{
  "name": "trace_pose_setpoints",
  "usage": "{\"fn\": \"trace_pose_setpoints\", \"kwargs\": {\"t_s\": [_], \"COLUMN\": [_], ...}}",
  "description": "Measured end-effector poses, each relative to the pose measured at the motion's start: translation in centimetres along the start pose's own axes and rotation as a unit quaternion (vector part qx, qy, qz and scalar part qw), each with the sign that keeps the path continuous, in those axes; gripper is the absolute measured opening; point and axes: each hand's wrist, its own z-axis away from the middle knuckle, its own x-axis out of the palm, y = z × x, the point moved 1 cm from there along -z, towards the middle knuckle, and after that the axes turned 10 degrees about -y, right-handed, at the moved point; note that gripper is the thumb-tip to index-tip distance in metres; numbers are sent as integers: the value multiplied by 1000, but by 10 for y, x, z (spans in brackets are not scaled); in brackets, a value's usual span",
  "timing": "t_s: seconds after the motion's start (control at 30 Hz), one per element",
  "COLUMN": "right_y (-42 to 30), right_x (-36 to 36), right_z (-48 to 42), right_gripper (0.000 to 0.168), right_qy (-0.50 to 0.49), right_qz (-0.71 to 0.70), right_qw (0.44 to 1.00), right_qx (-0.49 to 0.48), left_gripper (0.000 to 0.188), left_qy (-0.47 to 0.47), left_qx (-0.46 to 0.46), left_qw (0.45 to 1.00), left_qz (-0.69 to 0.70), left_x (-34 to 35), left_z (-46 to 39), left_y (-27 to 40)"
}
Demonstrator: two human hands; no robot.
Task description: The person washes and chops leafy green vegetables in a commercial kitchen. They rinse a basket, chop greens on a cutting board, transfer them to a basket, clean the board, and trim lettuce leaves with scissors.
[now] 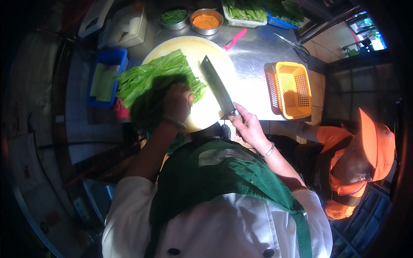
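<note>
A pile of green leaf lettuce (158, 69) lies across the left part of a round, pale yellow cutting board (222, 59). My left hand (178, 100) rests on the right end of the leaves with its fingers curled over them, partly in shadow. My right hand (249, 126) grips the handle of a Chinese cleaver (216, 84). Its broad dark blade slants up and left over the board, to the right of the lettuce and apart from it. Whether the blade touches the board is hard to tell.
An orange plastic basket (294, 90) stands on the steel table (250, 64) at right, below scissors (295, 46). Behind the board are a pink-handled peeler (235, 39) and bowls of shredded carrot (206, 22) and chopped greens (174, 16). A blue basket (107, 77) sits left. A person (347, 174) is at right.
</note>
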Motion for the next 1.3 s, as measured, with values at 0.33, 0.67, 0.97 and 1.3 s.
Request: {"fn": "trace_pose_setpoints", "kwargs": {"t_s": [0.33,0.67,0.97,1.3], "right_y": [-1,-5,-1,-5], "right_x": [3,15,13,17], "right_z": [27,-1,17,38], "right_gripper": [47,50,51,51], "right_qy": [15,10,5,17], "right_qz": [189,281,105,178], "right_qw": [981,958,994,981], "right_qx": [-45,-63,15,-71], "left_gripper": [8,11,18,19], "left_qy": [8,70,-20,-1], "left_qx": [14,44,-52,-27], "left_qw": [1000,996,998,999], "left_qz": [-26,41,-14,18], "left_x": [34,36,2,35], "left_z": [-4,-6,22,1], "left_y": [-12,-17,-8,-14]}}
